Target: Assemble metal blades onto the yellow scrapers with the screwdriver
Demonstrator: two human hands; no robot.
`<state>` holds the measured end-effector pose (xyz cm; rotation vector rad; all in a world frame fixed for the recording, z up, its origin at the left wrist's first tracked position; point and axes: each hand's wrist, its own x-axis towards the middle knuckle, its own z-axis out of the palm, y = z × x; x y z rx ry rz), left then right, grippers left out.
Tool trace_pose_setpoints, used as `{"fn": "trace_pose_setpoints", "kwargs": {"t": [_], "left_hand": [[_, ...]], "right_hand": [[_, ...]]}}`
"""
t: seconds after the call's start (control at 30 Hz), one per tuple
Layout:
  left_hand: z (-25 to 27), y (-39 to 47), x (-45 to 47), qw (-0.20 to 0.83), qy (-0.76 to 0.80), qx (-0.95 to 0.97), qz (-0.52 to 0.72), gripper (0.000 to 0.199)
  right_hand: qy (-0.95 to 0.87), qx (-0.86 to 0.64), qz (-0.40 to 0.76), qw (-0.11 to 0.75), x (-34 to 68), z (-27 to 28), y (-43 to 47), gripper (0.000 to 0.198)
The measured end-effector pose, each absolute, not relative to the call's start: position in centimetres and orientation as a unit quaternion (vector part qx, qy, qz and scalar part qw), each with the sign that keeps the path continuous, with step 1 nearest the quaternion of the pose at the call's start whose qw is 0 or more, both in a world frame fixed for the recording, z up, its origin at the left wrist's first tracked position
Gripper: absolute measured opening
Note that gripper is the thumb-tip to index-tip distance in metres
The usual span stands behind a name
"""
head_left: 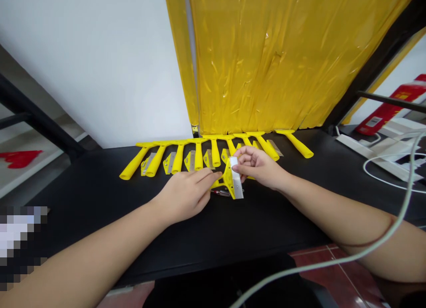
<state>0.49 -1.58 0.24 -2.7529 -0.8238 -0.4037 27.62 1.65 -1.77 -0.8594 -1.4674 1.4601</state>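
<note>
A yellow scraper [228, 180] is held above the black table, its head turned to the right. My left hand [184, 195] is closed round its handle, most of which the fingers hide. At the head, my right hand [259, 166] pinches the upper end of a flat metal blade [237, 183] lying against the yellow plastic. A thin reddish, shiny item [220, 192] shows just below the scraper; its kind is unclear. Beyond my hands stands a row of yellow scraper handles [178, 159], with small yellow plates bearing metal blades [189, 160] between them.
The black table [140, 237] backs onto a white panel [100, 68] and a yellow plastic curtain [266, 64]. One more yellow handle [296, 144] lies at the row's right end. A pale cable [333, 261] loops across my right forearm. Red packaging [388, 106] stands far right.
</note>
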Motion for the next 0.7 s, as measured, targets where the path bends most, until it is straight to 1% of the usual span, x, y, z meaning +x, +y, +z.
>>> {"fn": "trace_pose_setpoints", "kwargs": {"t": [0.17, 0.4, 0.57, 0.7], "left_hand": [[0.5, -2.1, 0.7, 0.143, -0.270, -0.944, -0.127, 0.052], [1.4, -2.8, 1.2, 0.176, -0.259, -0.949, -0.026, 0.074], [1.5, -2.7, 1.2, 0.156, -0.274, -0.949, 0.007, 0.078], [1.5, -2.5, 1.0, 0.156, -0.282, -0.947, 0.007, 0.078]], "right_hand": [[-0.576, -0.359, 0.600, 0.422, 27.5, -2.0, 1.6, 0.049], [-0.588, -0.339, 0.596, 0.428, 27.1, -1.6, 0.8, 0.045], [-0.614, -0.338, 0.581, 0.413, 27.4, -1.1, 0.6, 0.046], [-0.635, -0.343, 0.579, 0.378, 27.8, -0.9, 0.7, 0.047]]}}
